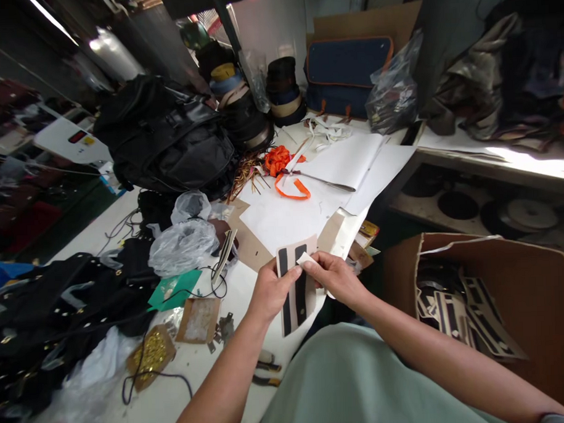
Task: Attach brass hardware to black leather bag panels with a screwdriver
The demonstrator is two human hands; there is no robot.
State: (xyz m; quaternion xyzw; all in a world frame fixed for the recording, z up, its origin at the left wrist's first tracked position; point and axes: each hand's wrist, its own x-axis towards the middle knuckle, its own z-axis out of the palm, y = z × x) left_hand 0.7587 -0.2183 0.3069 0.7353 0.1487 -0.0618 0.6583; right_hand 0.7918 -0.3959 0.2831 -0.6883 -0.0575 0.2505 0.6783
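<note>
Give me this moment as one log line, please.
left hand: holds beige card with black strips | right hand: fingers pinch small white tab | cardboard box: beside

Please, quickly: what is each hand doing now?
Left hand: closed, holding the striped card.
Right hand: closed, pinching a small white piece at the card.

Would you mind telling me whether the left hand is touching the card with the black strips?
Touching. The head view shows the left hand with its thumb pressed on the front of the striped card, fingers behind it.
</note>
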